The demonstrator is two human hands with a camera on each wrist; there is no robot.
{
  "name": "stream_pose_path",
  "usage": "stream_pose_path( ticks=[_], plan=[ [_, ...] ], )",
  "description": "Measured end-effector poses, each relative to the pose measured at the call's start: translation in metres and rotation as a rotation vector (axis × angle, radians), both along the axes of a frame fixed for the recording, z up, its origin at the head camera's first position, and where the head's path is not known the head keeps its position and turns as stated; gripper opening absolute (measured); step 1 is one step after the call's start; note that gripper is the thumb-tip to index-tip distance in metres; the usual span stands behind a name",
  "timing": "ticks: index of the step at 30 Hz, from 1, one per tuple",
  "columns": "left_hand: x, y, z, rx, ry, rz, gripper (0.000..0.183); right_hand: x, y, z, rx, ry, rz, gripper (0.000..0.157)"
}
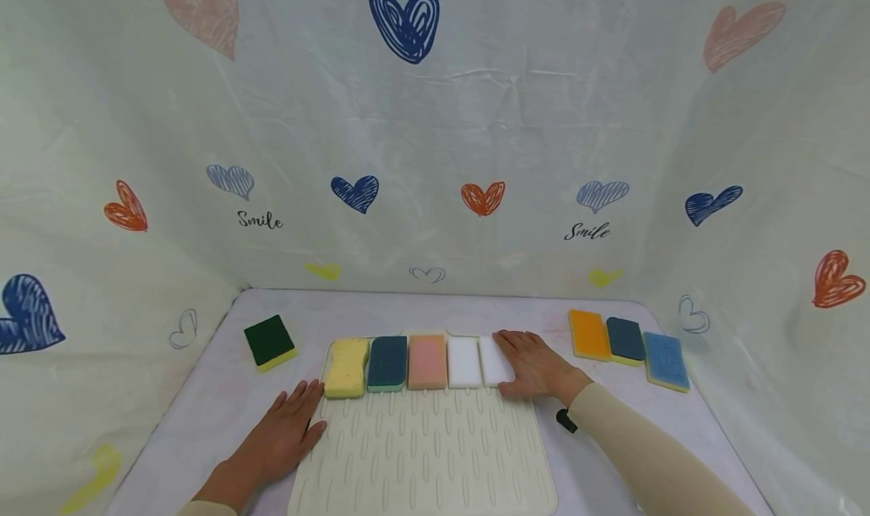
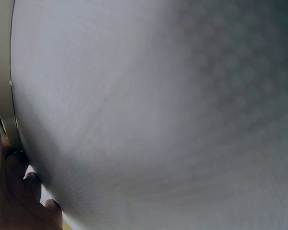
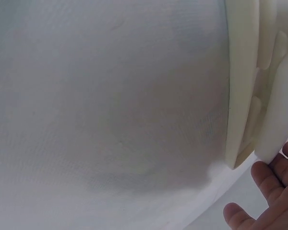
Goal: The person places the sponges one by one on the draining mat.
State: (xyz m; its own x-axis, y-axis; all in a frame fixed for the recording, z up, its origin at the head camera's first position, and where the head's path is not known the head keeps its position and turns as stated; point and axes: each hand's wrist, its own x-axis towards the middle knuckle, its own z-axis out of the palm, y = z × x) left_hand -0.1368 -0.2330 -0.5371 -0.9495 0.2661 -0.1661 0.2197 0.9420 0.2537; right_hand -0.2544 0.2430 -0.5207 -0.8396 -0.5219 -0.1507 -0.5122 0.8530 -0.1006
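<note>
A row of sponges lies across the top of a cream ridged mat [image 1: 421, 455]: a yellow sponge [image 1: 347, 369], a dark blue-green sponge [image 1: 387, 363], a pink sponge [image 1: 427, 361], a white sponge [image 1: 464, 362] and a second white sponge [image 1: 495, 361] at the right end. My left hand [image 1: 282, 433] lies flat at the mat's left edge, fingertips right by the yellow sponge. At the other end, my right hand [image 1: 537, 365] spreads its fingers and thumb along the outer white sponge, covering part of it. Fingertips meet that white sponge [image 3: 281, 110] in the right wrist view.
A dark green scrub sponge [image 1: 270, 341] with a yellow base sits at the back left. Farther right lie an orange sponge [image 1: 589, 335], a dark blue sponge [image 1: 626, 339] and a blue sponge [image 1: 667, 360]. A heart-printed curtain [image 1: 435, 123] stands behind the table.
</note>
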Motion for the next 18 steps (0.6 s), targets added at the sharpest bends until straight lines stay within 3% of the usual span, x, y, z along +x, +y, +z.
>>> stream_pose_path(
  ticks=[12, 18],
  plan=[
    [0.0013, 0.0013, 0.0027, 0.003, 0.002, 0.004, 0.073, 0.0005, 0.0011, 0.0014, -0.001, -0.028, -0.010, 0.100],
    [0.0013, 0.0009, 0.0037, 0.005, -0.005, 0.005, 0.073, 0.0011, 0.0014, 0.0054, -0.027, 0.011, -0.016, 0.104]
  ],
)
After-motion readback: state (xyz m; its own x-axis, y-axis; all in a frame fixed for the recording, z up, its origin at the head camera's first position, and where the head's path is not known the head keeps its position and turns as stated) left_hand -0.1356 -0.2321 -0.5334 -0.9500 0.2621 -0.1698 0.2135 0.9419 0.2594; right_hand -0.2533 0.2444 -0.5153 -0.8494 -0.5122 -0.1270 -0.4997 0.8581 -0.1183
